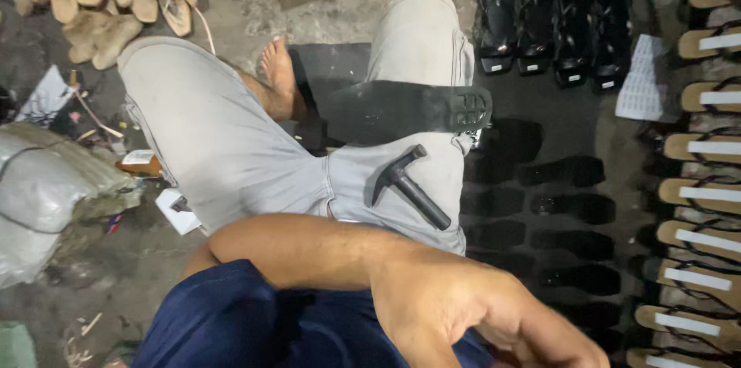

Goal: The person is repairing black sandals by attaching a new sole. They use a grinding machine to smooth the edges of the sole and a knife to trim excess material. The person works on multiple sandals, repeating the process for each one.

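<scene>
Your left arm crosses your body, its hand (463, 306) low at the frame's bottom, fingers cut off, so you cannot tell their grip. Just above, a hammer (405, 183) lies on your right thigh, beside a black sole (401, 109) resting across the knee.

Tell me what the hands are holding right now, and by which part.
Cannot be told: the one hand in view has its fingers cut off by the frame. The hammer lies unheld on the thigh.

Left forearm crosses body; hand (471, 306) empty, fingers loosely curled.
</scene>
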